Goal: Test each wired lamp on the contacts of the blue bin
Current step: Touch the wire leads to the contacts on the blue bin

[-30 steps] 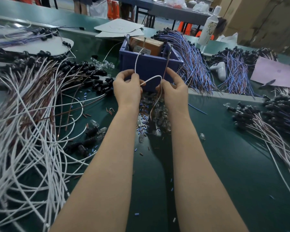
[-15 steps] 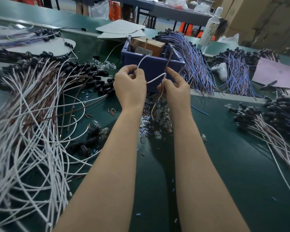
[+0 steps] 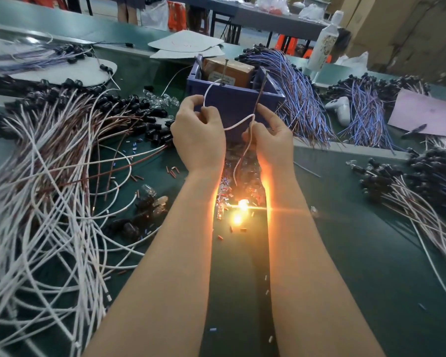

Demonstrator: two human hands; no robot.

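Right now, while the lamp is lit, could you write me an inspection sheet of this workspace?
Surface: dark green table.
Job's things: blue bin with two upright pins and a cardboard box inside; lamp glows on the table between the forearms.
Clutter: small sleeve bits and loose glass bulbs scattered.
Grips: left hand pinches the white wire, which rises toward one pin; right hand pinches the brown wire, which rises to the other.
Cables: white and brown bundle at left; blue bundle beside the bin; another bundle at right.
Surroundings: white bottle, stacked cartons, pink sheet.
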